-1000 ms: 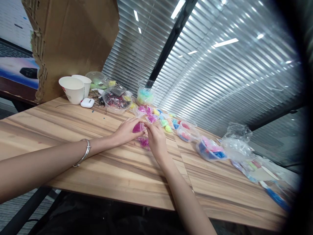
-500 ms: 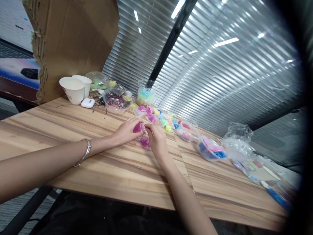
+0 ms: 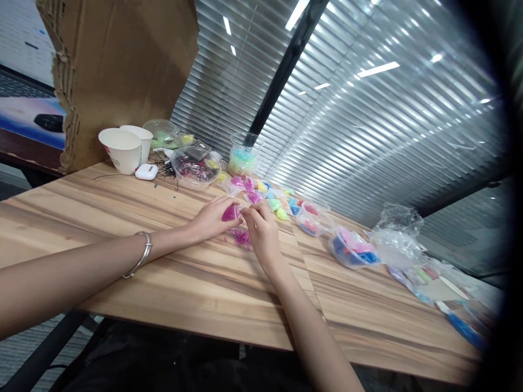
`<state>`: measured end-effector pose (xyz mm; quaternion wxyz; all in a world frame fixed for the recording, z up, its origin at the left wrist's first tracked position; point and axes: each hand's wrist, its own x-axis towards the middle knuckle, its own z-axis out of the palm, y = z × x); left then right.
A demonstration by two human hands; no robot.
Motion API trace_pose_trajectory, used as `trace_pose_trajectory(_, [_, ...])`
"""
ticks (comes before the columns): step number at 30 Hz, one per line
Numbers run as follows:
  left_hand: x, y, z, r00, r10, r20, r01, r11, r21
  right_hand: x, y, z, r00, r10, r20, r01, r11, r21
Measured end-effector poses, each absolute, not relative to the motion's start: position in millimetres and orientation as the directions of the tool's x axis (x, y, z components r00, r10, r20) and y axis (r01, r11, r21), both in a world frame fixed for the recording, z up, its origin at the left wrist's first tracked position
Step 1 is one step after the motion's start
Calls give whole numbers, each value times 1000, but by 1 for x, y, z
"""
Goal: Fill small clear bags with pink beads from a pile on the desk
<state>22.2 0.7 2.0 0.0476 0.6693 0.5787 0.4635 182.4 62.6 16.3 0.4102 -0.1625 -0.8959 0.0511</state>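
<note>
A small clear plastic bag (image 3: 231, 213) with magenta filling is held between the thumb and fingers of my left hand (image 3: 214, 218). Close to the bag's right edge, my right hand (image 3: 261, 228) is closed in a pinch; whatever lies between its fingertips is too small to make out. On the wooden table (image 3: 163, 283) just below both hands is a little heap of magenta shreds (image 3: 241, 238). Beyond the hands lie several small filled bags (image 3: 274, 204) in pink, yellow, green and blue.
Paper cups (image 3: 120, 151) and a white earbud case (image 3: 146, 172) stand at the back left, before a cardboard sheet (image 3: 126, 76). Clear tubs (image 3: 196, 169) hold dark red and coloured bits. At right are a bowl (image 3: 351, 250), crumpled plastic (image 3: 396, 239) and a blue-handled tool (image 3: 463, 329).
My right fingers have shifted very slightly at the bag's edge. My left hand and the bag stay in place.
</note>
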Motion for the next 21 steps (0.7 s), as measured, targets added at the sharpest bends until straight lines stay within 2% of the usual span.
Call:
trace_pose_trajectory(10, [24,-1,3,-96,813,574,721,-341,603,183,66,14,-650,318,690,267,946,-183])
trace_pose_trajectory(17, [23,0,2,-94,810,580,723,-345,598,183,66,14,-633,275,724,198,961,-192])
trace_pose_trajectory(21, [24,0,2,-93,810,579,719,-348,602,183,64,16,-642,306,703,252,950,-184])
